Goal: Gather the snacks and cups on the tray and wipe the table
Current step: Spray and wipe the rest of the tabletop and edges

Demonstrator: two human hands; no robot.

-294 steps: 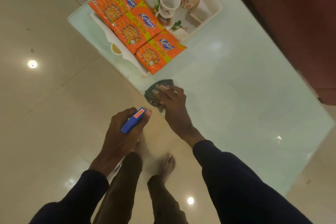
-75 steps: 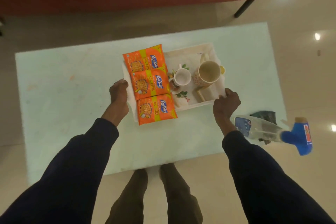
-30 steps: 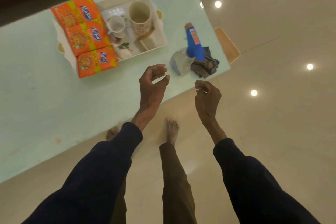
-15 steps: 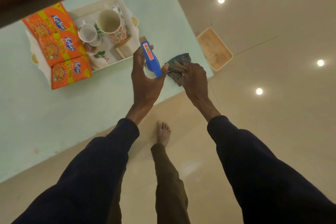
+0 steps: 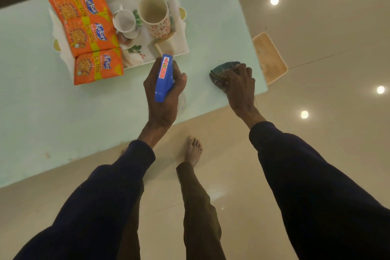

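Note:
Three orange snack packets [image 5: 88,31] lie in a row on the left of the white tray [image 5: 179,48], which stands on the pale green table [image 5: 42,112]. A small white cup [image 5: 124,22] and a tall flowered mug [image 5: 155,16] stand in the tray. My left hand [image 5: 163,95] grips a spray bottle by its blue head [image 5: 163,78], just in front of the tray. My right hand [image 5: 239,84] holds a dark bunched cloth [image 5: 219,72] down on the table near its right corner.
A tan mat [image 5: 270,57] lies on the shiny floor beyond the table's right edge. Ceiling lights reflect in the tiles. My bare foot [image 5: 193,150] stands close to the table's near edge. A dark sofa edge runs along the far side.
Both hands have drawn toward me and apart: the left has lifted the spray bottle clear of the tray's front, and the right has slid the cloth toward the table's right corner.

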